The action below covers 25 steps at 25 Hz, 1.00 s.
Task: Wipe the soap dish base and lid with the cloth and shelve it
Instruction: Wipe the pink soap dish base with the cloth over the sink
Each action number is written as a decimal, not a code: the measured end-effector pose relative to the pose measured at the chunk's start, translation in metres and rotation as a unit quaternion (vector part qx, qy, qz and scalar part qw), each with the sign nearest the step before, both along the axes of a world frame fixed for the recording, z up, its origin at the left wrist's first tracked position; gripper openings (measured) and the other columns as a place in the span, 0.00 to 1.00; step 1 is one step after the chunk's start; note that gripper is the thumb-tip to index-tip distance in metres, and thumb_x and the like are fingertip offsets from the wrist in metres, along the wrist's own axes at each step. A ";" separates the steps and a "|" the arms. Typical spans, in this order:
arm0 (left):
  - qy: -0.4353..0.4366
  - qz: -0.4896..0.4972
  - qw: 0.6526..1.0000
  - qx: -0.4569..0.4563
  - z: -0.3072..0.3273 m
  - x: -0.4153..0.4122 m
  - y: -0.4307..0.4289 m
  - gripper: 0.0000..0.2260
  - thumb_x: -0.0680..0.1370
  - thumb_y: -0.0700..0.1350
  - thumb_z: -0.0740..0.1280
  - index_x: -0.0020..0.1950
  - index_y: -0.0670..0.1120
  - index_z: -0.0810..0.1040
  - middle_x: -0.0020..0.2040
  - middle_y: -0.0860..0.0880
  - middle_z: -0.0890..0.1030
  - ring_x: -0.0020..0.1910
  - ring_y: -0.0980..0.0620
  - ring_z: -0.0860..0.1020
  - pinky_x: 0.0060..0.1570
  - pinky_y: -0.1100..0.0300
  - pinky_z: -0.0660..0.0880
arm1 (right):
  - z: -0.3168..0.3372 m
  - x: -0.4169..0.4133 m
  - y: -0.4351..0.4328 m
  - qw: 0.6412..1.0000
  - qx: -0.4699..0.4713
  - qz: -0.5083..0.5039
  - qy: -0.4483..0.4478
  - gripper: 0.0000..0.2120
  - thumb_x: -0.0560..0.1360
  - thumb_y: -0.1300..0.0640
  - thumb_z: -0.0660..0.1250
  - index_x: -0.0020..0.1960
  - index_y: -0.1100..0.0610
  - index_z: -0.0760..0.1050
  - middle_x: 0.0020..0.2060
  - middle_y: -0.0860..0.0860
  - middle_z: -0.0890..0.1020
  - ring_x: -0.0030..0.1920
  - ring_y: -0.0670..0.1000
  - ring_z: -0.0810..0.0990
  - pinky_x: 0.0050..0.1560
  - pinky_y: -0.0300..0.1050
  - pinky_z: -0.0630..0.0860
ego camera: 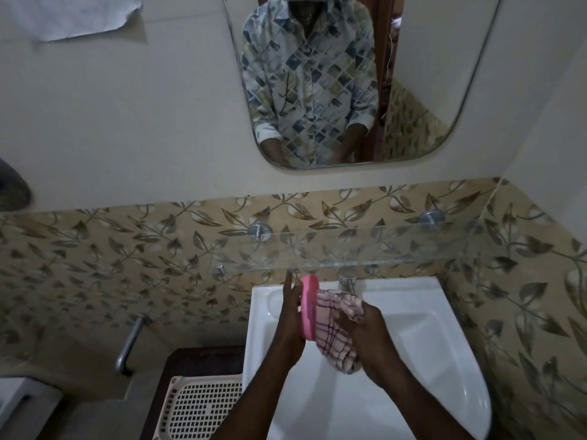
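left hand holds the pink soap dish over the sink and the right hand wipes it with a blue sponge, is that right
Not quite. The head view shows the right hand wiping with a pink checked cloth, not a blue sponge. The rest stands: the left hand holds the pink soap dish over the sink.

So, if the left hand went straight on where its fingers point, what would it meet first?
Probably the front edge of the clear glass shelf: the left hand, holding the pink plastic soap dish, points up at it. Depth is unclear.
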<state>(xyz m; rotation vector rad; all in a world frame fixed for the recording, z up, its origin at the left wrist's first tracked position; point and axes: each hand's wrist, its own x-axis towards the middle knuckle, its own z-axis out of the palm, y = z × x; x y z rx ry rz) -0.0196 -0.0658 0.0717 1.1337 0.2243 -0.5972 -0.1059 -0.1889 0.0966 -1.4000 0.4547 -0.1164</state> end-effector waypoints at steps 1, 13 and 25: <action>0.043 0.002 0.997 -0.059 -0.001 0.003 0.003 0.35 0.75 0.64 0.62 0.77 0.47 0.65 0.62 0.38 0.80 0.57 0.39 0.80 0.54 0.43 0.79 | 0.002 0.002 -0.005 0.998 0.063 -0.020 0.016 0.12 0.79 0.66 0.64 0.54 0.55 0.83 0.46 0.59 0.87 0.46 0.64 0.86 0.49 0.62 0.81; 0.055 0.022 0.997 -0.058 -0.006 -0.005 -0.011 0.25 0.83 0.57 0.56 0.62 0.38 0.79 0.49 0.39 0.86 0.47 0.45 0.86 0.40 0.56 0.82 | -0.003 0.015 0.025 0.898 -0.402 0.152 -0.097 0.21 0.79 0.67 0.57 0.72 0.59 0.71 0.64 0.46 0.72 0.65 0.40 0.67 0.71 0.39 0.61; 0.029 -0.010 0.999 -0.040 -0.011 -0.009 0.003 0.25 0.82 0.58 0.55 0.69 0.41 0.74 0.59 0.34 0.81 0.56 0.37 0.80 0.57 0.40 0.77 | 0.000 0.034 -0.023 0.847 -0.517 0.107 -0.053 0.10 0.79 0.57 0.65 0.59 0.55 0.80 0.56 0.54 0.82 0.58 0.56 0.81 0.51 0.43 0.77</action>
